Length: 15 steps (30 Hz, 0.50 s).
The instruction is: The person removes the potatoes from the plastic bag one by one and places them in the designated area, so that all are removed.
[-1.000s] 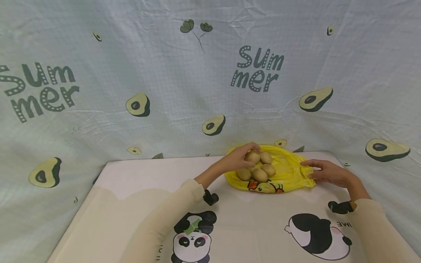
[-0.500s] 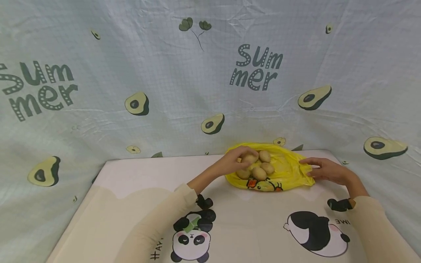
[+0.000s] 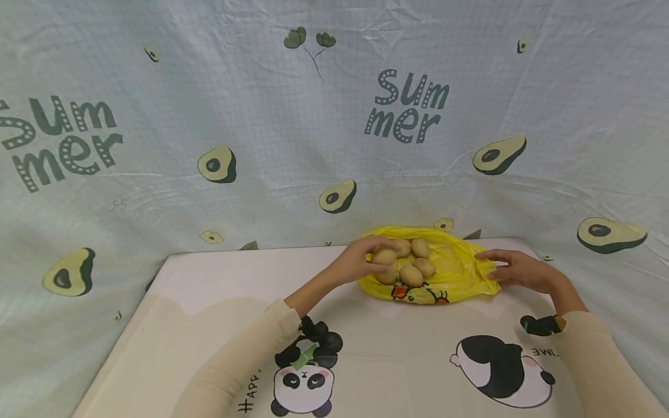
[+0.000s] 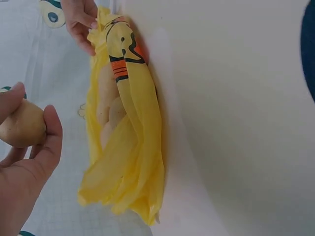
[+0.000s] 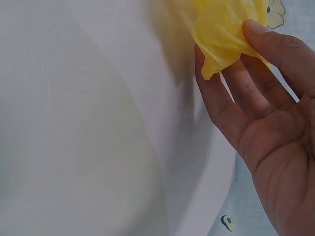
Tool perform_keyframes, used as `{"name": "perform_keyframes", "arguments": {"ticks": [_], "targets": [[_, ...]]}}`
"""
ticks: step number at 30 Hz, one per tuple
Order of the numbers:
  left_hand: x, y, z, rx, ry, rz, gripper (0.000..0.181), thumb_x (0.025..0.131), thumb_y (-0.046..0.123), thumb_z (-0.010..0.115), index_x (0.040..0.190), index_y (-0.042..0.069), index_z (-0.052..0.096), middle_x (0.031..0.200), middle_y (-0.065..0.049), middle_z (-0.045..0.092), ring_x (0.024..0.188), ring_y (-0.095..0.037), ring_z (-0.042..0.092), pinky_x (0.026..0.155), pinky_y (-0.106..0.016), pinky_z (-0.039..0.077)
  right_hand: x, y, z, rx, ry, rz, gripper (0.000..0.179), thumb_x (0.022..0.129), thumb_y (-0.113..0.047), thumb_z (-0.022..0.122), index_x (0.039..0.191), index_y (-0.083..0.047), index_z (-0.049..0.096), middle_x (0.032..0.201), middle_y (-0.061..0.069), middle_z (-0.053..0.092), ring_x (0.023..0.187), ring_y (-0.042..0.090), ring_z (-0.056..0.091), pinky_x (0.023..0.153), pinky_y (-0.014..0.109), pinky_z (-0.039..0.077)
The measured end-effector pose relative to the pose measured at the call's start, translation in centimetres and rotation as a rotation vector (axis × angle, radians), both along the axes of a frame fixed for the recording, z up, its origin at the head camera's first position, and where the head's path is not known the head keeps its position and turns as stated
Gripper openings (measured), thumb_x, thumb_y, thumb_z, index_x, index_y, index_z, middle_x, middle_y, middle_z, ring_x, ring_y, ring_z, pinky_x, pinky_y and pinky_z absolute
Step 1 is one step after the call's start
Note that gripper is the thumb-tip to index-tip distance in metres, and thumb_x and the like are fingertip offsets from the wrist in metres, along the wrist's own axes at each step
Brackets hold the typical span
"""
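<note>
Yellow plastic bag (image 3: 455, 264) lies gaping on the counter (image 3: 209, 278) in head view, several potatoes (image 3: 411, 276) inside; left hand (image 3: 355, 262) at its left side. Left wrist view: fingers (image 4: 54, 137) curled round one potato (image 4: 22, 125), apart from the bag; a grip about its middle should suffice, carried clear of the rim. Right wrist view: right hand (image 5: 270, 142) pinches the bag's crumpled end; light, steady tension advisable, lest the bag drag.
</note>
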<state>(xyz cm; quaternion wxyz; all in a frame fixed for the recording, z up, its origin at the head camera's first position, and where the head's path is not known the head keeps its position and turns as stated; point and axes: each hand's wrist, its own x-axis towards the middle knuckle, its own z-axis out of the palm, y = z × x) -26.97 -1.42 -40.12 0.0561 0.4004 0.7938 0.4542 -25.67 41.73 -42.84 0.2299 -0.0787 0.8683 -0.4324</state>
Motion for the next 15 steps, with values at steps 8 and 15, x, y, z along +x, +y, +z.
{"name": "perform_keyframes", "arguments": {"ticks": [8, 15], "targets": [[0.8, -1.8, -0.3, 0.077, -0.099, 0.029, 0.031, 0.100, 0.013, 0.066, 0.130, 0.009, 0.062, 0.140, -0.006, 0.056, 0.103, -0.028, 0.065, 0.085, -0.041, 0.059, -0.1, 0.2, -0.2, 0.003, 0.006, 0.001, 0.070, 0.096, -0.022, 0.070, 0.154, 0.000, 0.038, 0.160, 0.033, 0.021, 0.132, 0.043, 0.048, 0.100, 0.050, 0.052], [1.2, -3.2, -0.2, 0.134, -0.061, 0.071, 0.025, 0.098, 0.013, 0.069, 0.123, 0.012, 0.070, 0.134, -0.001, 0.061, 0.107, -0.022, 0.064, 0.087, -0.041, 0.058, -0.3, 0.5, -0.4, -0.011, 0.015, 0.011, 0.068, 0.096, -0.021, 0.070, 0.153, 0.000, 0.039, 0.160, 0.033, 0.021, 0.131, 0.041, 0.049, 0.099, 0.050, 0.052]]}}
